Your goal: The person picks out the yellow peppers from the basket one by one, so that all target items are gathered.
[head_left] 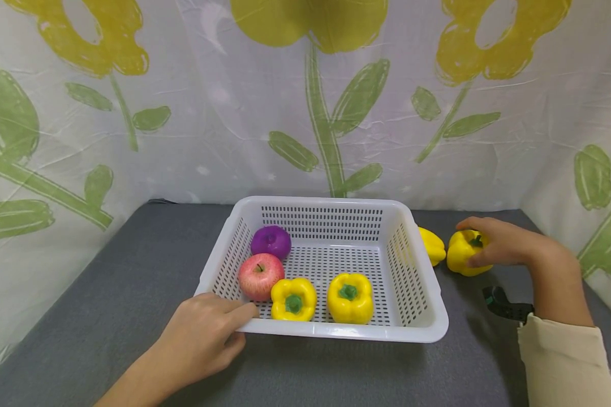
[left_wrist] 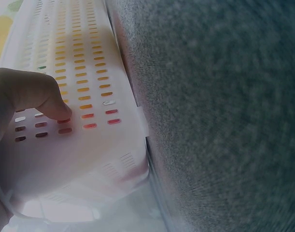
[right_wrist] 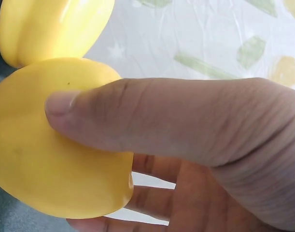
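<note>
My left hand (head_left: 203, 333) grips the front left corner of a white plastic basket (head_left: 356, 333), its thumb (left_wrist: 55, 99) pressed against the slotted outer wall. Inside the basket lie a purple onion (head_left: 271, 242), a red apple (head_left: 261, 277) and two yellow bell peppers (head_left: 350, 298) with green stems. To the right of the basket, my right hand (head_left: 509, 243) holds another yellow bell pepper (head_left: 463, 254), the thumb across its near side and fingers around the far side. One more yellow pepper (head_left: 431, 246) lies between it and the basket, partly hidden by the basket's wall.
The basket stands on a dark grey cloth-covered table (head_left: 107, 305). A pale curtain (head_left: 209, 141) printed with yellow flowers and green leaves hangs behind and along both sides. A black strap (head_left: 506, 305) is on my right wrist.
</note>
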Available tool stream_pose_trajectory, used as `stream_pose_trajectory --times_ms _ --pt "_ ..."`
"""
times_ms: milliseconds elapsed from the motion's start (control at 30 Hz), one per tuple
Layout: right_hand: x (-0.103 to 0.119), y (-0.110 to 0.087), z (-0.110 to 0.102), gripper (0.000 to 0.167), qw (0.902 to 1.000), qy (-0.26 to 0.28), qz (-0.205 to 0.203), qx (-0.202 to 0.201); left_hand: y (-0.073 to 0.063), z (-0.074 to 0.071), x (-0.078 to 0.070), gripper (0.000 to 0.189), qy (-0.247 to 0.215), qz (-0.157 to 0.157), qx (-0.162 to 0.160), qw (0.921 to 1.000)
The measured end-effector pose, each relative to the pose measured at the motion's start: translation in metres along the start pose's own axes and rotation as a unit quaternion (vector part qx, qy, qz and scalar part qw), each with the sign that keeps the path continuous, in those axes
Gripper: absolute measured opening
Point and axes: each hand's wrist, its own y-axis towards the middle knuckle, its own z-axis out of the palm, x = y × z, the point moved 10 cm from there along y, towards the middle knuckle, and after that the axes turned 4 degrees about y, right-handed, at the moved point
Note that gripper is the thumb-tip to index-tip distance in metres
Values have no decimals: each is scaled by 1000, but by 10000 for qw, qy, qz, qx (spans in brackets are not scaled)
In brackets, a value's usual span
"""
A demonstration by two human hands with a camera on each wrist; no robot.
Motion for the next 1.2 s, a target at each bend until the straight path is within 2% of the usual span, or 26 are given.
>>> stream_pose_trajectory --times_ms 300,500,767,933,1200 --pt "7 2 1 72 9998 144 -123 -43 0 -1 -1 30 46 17 -32 10000" --pt "6 4 1 77 9996 271 -57 -25 1 -1 -1 31 33 13 -43 10000" --pt "12 1 -3 75 9996 237 -103 -116 1 -2 -1 30 -56 46 -189 9998" --pt "23 -4 -10 76 9993 215 -195 -253 0 -2 -1 31 -37 59 -190 9998" --pt "50 -14 -20 74 9969 107 -598 -498 0 -2 -1 31 -19 73 -184 9998"
